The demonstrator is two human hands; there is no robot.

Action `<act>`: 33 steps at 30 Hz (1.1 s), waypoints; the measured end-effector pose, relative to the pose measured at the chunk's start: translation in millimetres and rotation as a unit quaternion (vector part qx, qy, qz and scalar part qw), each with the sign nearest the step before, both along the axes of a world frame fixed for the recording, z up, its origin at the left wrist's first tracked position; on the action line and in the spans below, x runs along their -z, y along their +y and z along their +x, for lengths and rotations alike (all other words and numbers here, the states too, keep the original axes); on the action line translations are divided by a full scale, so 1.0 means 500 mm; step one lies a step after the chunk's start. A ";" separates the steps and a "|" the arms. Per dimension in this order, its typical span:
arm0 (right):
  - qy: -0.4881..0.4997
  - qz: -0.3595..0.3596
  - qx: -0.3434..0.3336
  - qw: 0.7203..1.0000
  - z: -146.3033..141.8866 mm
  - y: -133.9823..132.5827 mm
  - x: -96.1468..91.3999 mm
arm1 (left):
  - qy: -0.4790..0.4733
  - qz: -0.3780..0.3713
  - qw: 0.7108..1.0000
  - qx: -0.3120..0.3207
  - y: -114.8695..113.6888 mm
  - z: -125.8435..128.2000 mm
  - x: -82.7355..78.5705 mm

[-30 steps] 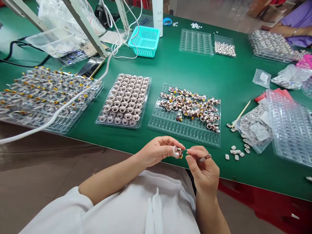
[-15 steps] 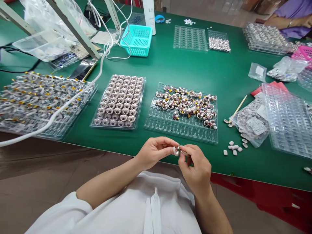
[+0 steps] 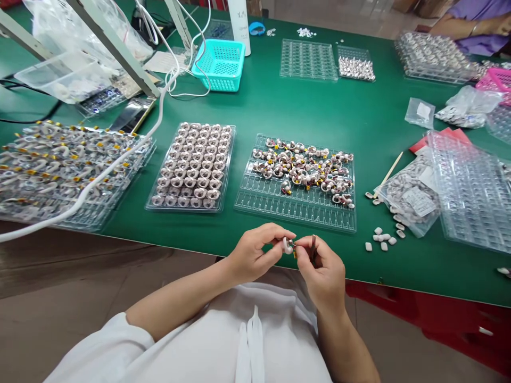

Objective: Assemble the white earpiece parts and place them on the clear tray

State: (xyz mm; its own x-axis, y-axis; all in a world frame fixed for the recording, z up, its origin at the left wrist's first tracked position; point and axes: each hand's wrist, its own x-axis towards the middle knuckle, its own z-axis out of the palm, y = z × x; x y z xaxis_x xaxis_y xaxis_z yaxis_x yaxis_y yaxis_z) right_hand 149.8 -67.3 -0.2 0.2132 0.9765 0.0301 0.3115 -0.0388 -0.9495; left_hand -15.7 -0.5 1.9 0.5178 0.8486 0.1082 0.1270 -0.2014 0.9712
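My left hand (image 3: 255, 251) pinches a small white earpiece part (image 3: 288, 246) with wires and a yellow tab, held over the near edge of the green table (image 3: 279, 106). My right hand (image 3: 321, 268) is closed round a thin dark tool (image 3: 313, 246), and its fingertips meet the part. Just beyond the hands lies a clear tray (image 3: 297, 208) with a loose heap of the same parts (image 3: 305, 170). To its left stands a tray filled with neat rows of shells (image 3: 194, 165).
Stacked trays of parts (image 3: 59, 165) and a white cable (image 3: 115, 162) lie at the left. A teal basket (image 3: 219, 65) stands behind. Empty clear trays (image 3: 471, 197), bagged parts (image 3: 411, 199) and loose white caps (image 3: 381, 238) lie at the right. Another person (image 3: 475, 24) works at the far right.
My right hand has closed in on the part held by my left hand, and the tool has swung upright. The view has shifted slightly down and right.
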 end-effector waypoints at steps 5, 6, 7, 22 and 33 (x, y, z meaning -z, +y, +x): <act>0.106 0.023 0.041 0.993 -0.011 -0.010 0.025 | -0.091 -0.203 0.975 -0.019 -0.014 0.010 0.004; 0.111 0.032 0.050 0.992 -0.014 -0.010 0.029 | -0.105 -0.224 0.969 -0.024 -0.015 0.013 0.004; 0.111 0.040 0.057 0.991 -0.017 -0.011 0.033 | -0.115 -0.235 0.965 -0.030 -0.016 0.014 0.004; -0.117 0.147 -0.068 0.980 0.011 0.013 -0.009 | -0.105 -0.343 0.934 -0.004 0.009 0.005 -0.013; 0.127 -0.042 -0.034 0.990 0.009 0.014 -0.007 | 0.035 -0.074 0.997 0.013 0.008 0.001 -0.001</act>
State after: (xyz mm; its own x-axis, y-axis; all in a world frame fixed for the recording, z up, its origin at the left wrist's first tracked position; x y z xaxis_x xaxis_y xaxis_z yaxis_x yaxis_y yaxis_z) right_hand 154.1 -60.2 3.5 0.1367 0.9857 -0.0989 0.0676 -0.1089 -0.9917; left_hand -15.3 3.3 2.2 0.5423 0.8384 -0.0540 0.1911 -0.0606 0.9797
